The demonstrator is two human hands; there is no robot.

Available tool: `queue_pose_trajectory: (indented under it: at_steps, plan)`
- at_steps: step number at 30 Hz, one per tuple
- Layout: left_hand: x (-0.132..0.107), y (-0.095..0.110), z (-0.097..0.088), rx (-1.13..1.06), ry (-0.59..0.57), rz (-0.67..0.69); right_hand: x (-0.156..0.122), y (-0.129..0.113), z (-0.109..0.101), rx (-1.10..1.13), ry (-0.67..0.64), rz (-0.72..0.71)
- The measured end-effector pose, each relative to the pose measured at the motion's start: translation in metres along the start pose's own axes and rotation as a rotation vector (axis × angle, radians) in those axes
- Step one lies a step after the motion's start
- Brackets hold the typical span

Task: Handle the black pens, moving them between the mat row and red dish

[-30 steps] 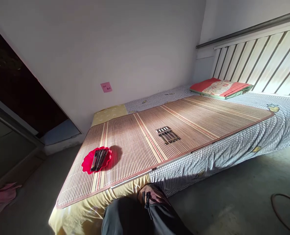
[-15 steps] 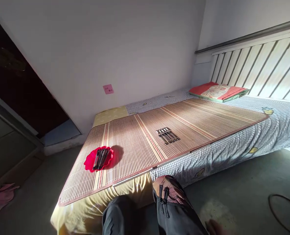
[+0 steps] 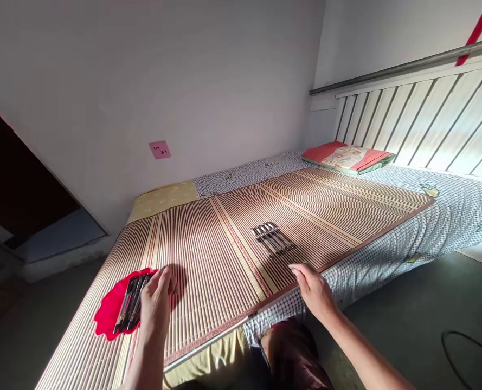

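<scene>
My left hand reaches over the right rim of a red scalloped plate that holds several dark pens; its fingers are loosely curled and hold nothing. My right hand hovers open at the near edge of the bamboo mat, a little below a row of several dark pens lying side by side on the mat.
The mat covers a low bed with a checked sheet and a yellow sheet. A red folded pillow lies at the far end. A pink note sticks to the wall. A cable loops on the floor.
The view has moved closer to the bed. Both hands have come into view, the left over the red plate, the right near the mat's edge.
</scene>
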State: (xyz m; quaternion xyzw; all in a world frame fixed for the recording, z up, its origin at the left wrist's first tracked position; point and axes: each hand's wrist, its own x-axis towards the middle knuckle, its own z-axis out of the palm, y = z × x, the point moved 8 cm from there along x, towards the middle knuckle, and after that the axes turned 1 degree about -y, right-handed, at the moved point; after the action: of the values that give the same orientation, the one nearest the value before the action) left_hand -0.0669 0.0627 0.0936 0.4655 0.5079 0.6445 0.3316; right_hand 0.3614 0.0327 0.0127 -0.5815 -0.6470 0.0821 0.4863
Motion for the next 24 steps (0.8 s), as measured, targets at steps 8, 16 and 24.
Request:
queue_pose_trajectory:
  at_steps: [8,16,24]
  plan:
    - [0.038,-0.099,0.068,-0.253,-0.017,-0.308,0.075,-0.015,0.078,-0.486,-0.222,0.059]
    - [0.018,-0.111,0.06,-0.217,-0.047,-0.332,0.081,-0.011,0.103,-0.674,-0.313,0.189]
    - [0.018,-0.118,0.033,-0.258,-0.01,-0.367,0.074,-0.014,0.095,-0.579,-0.251,0.216]
